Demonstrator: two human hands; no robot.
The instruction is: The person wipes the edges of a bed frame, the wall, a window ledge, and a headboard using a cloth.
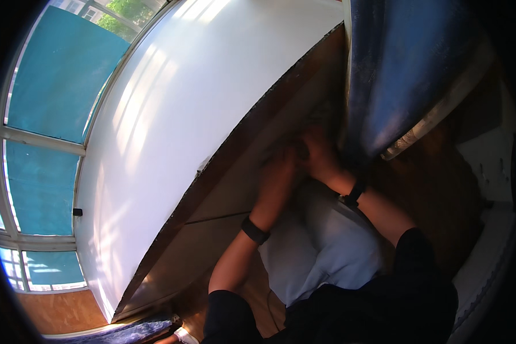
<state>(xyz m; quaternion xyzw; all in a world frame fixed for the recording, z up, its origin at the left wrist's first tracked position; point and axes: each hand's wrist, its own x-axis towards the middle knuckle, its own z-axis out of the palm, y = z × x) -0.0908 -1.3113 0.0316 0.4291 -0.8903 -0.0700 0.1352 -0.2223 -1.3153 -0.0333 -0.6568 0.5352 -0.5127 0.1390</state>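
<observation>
My left hand [284, 161] and my right hand [316, 144] are close together in deep shadow, below the dark edge of a large white panel [176, 99]. Both are dark and blurred, so whether they hold anything cannot be told. A black band [255, 231] circles my left wrist, and a black wristwatch or band [353, 194] is on my right wrist. A thin dark cable [217, 218] runs across the shaded surface beside my left forearm.
Windows with teal coverings [64, 77] line the left. Blue fabric [404, 77] hangs at the upper right. A brown floor [430, 206] lies to the right, with a pale unit [492, 172] beyond. Purple patterned fabric [133, 332] lies at the lower left.
</observation>
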